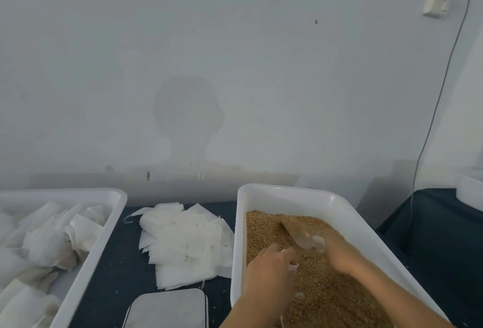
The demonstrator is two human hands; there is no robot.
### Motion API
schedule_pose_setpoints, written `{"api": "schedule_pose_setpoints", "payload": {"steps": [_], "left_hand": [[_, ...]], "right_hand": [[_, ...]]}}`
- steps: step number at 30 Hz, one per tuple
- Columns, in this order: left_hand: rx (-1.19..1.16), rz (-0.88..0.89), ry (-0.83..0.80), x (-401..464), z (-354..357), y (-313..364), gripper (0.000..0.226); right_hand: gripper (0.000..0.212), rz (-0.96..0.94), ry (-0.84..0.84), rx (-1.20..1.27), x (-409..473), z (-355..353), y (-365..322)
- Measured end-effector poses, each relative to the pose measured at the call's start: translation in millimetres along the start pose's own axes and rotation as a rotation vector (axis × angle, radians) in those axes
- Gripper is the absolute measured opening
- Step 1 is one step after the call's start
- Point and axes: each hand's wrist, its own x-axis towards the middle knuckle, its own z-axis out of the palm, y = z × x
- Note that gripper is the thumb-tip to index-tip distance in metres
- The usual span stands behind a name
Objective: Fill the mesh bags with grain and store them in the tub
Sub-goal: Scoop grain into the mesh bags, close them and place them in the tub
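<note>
A white tub (287, 194) at the right holds brown grain (264, 228). Both my hands are inside it. My right hand (342, 254) grips the handle of a clear plastic scoop (300, 235) whose blade is dug into the grain. My left hand (271, 262) lies just left of the scoop with curled fingers, pinching a small white mesh bag (294, 267) that is mostly hidden under the hand. A loose pile of flat empty mesh bags (183, 238) lies on the dark table between the tubs. A second white tub (104, 225) at the left holds several filled bags (49, 244).
A grey flat pad with a dark rim (167, 309) lies at the front edge between the tubs. The white wall stands close behind the table. A cable (431, 118) hangs from a wall socket at the right. Another white container (470, 189) sits at the far right.
</note>
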Motion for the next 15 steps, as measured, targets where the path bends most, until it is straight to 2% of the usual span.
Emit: {"api": "schedule_pose_setpoints", "payload": {"steps": [2,6,12,15], "left_hand": [[-0.015,0.004,0.016,0.3,0.0,-0.6,0.013],[-0.046,-0.001,0.032,4.4,-1.0,-1.3,0.015],[-0.005,0.070,-0.019,21.4,-15.8,-12.1,0.018],[0.066,0.179,-0.086,25.2,-19.1,-19.4,0.018]], "right_hand": [[0.044,0.003,0.015,0.064,-3.1,-5.6,8.7],[0.011,-0.065,0.076,0.160,-25.8,-26.2,26.8],[0.006,-0.193,0.029,0.218,-76.4,-71.9,56.9],[0.010,-0.225,-0.026,0.204,-90.4,-87.4,66.0]]}}
